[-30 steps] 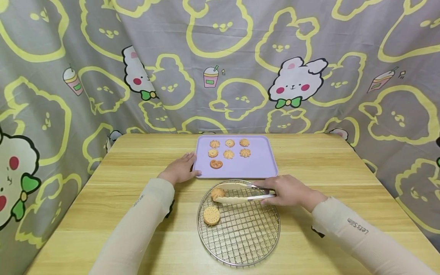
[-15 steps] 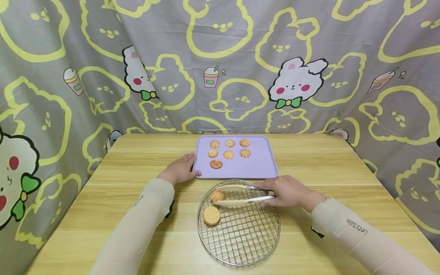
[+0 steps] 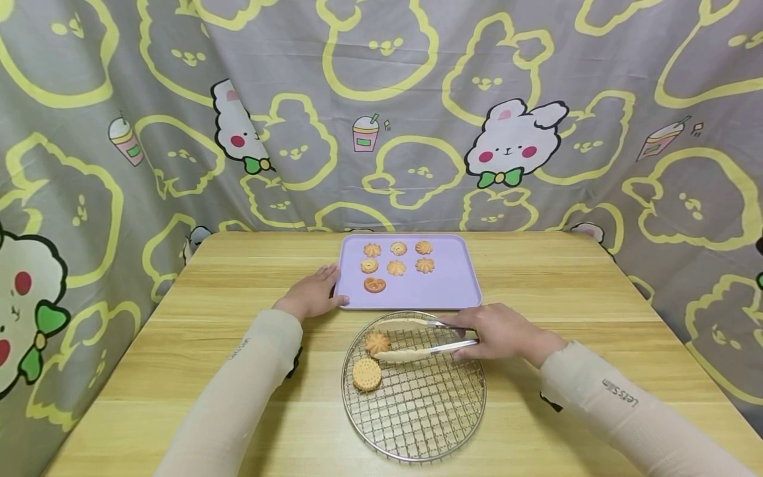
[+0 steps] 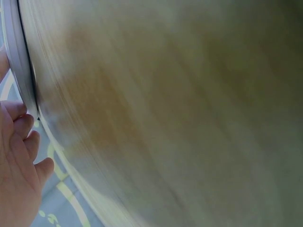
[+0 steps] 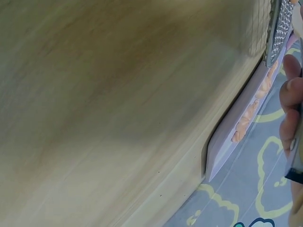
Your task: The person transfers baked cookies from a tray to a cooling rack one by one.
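Note:
My right hand (image 3: pixel 496 331) holds a pair of tongs (image 3: pixel 454 345) with metal handles and cream-coloured tips, over the round wire cooling rack (image 3: pixel 427 424). The two tips are spread apart. A star-shaped cookie (image 3: pixel 377 343) lies on the rack at the lower tip. Just in front of it sits a round dotted biscuit (image 3: pixel 367 375). My left hand (image 3: pixel 311 293) rests at the left edge of a lilac tray (image 3: pixel 444 291), thumb at its near corner. In the left wrist view, the left fingers (image 4: pixel 29 142) lie along the tray's edge.
Several cookies, star-shaped ones (image 3: pixel 396 267) among them, lie in rows on the tray, with a pretzel-like cookie (image 3: pixel 375 285) in the near row. Tray and rack stand close together on a wooden table (image 3: pixel 536 278). A patterned curtain (image 3: pixel 417 99) hangs behind and along both sides.
The tongs' tips have spread wider around the star-shaped cookie. That cookie has shifted slightly toward me and now shows more fully, near the round biscuit. My left hand has stayed still.

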The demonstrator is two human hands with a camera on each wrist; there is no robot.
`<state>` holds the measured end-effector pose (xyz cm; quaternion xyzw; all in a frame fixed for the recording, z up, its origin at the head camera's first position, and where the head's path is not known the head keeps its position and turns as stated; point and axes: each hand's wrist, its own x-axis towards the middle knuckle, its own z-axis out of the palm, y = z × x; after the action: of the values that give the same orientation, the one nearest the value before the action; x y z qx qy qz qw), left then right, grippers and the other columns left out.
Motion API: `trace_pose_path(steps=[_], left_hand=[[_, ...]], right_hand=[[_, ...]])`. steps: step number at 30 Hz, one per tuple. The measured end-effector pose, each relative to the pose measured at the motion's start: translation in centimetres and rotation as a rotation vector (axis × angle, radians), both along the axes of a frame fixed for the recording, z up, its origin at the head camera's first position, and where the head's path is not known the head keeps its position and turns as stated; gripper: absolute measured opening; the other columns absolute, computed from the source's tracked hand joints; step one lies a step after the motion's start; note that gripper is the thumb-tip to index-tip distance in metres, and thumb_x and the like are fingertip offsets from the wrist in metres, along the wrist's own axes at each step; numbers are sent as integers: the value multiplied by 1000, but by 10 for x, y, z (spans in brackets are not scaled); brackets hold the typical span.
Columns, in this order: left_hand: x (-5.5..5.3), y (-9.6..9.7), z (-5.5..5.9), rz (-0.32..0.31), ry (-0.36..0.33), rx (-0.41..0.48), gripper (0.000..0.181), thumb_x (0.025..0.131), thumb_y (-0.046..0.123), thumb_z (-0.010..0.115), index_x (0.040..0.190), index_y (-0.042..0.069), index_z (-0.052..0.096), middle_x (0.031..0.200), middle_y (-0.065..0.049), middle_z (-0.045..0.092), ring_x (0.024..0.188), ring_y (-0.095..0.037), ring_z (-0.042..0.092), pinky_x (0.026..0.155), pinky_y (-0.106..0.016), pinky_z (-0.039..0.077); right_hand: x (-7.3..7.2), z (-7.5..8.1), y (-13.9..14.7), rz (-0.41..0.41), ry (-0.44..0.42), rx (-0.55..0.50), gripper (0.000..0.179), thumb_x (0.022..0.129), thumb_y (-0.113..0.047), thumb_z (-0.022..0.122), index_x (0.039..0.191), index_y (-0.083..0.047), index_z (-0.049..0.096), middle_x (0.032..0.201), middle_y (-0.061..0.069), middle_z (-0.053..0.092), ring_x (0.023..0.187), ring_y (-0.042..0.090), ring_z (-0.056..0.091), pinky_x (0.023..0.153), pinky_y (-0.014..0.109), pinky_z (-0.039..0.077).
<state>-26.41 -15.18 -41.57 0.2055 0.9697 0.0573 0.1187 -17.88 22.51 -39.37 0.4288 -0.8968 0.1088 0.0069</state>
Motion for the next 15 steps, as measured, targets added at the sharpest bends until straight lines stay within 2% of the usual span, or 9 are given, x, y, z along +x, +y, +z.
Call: trace_pose_path(steps=[7, 15], left_hand=[[0, 1, 0, 0, 0, 2, 81, 96, 53, 44, 151, 0, 17, 157, -15, 11, 143, -32, 10, 115, -44, 14], [0, 0, 0, 0, 0, 3, 81, 96, 54, 44, 151, 0, 17, 157, -15, 11, 143, -31, 10, 115, -45, 14]], right_hand=[[-2, 0, 1, 0, 17, -26, 72, 76, -52, 75, 136, -17, 55, 83, -17, 59, 56, -5, 42, 51, 19, 40], [-3, 4, 0, -56, 4, -8, 76, 76, -53, 74, 138, -15, 53, 86, -16, 57, 56, -3, 42, 52, 20, 41]])
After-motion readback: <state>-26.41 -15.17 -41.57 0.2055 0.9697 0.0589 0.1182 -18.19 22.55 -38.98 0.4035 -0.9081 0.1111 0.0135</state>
